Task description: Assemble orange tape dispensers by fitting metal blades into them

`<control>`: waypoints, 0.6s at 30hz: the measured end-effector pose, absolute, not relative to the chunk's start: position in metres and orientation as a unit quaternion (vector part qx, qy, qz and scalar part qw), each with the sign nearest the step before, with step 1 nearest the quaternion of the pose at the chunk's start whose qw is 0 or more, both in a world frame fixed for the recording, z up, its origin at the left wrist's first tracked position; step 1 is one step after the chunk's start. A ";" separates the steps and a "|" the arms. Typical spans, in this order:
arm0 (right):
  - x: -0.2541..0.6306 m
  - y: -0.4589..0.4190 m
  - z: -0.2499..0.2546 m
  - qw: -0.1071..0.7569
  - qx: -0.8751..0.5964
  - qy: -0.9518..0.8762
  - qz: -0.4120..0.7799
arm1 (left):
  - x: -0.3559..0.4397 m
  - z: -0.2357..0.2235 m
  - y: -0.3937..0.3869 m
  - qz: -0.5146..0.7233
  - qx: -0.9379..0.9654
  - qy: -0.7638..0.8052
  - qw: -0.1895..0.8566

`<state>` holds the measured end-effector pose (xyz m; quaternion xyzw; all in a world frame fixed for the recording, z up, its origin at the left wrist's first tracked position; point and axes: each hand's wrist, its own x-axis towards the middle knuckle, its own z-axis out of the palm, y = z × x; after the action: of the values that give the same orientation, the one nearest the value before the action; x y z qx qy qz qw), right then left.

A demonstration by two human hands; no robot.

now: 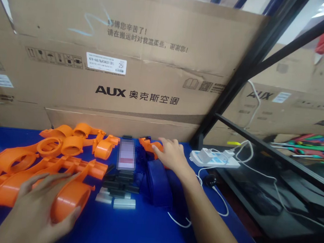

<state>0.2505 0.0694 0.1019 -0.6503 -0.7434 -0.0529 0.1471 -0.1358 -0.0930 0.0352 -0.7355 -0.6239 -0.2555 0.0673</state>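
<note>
My left hand (41, 205) is closed around an orange plastic part with a wide ring (71, 202) at the lower left, thumb below and fingers over the top. More orange ring-shaped parts (73, 146) lie beyond and to the left of it. My right hand (171, 153) reaches to the back of the blue table, its fingers curled over a smaller orange plastic piece (148, 145), partly hidden by the hand. Below that hand stands a rolled dark blue strap (159, 182). Between my hands are several black pieces (123, 181) and silver metal pieces (124, 204).
A phone with a blurred screen (126, 155) is on the blue tabletop (132, 230). Large cardboard boxes (137, 71) form a wall behind. At right are a white power strip (215, 158) with cables, a black metal frame (246, 68) and colourful-handled tools (307, 144).
</note>
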 end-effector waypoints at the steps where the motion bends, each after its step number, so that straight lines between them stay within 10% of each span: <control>1: 0.249 0.074 0.102 0.130 -0.649 -0.748 -0.052 | -0.135 0.035 -0.093 -0.241 -0.742 -0.621 0.075; 18: 0.248 0.075 0.117 0.238 -0.608 -0.750 -0.109 | -0.137 0.027 -0.089 -0.212 -0.741 -0.624 0.127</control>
<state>0.2484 0.0753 0.1172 -0.6080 -0.7497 -0.1089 0.2377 -0.1366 -0.0890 0.0268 -0.7413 -0.6239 -0.2124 0.1266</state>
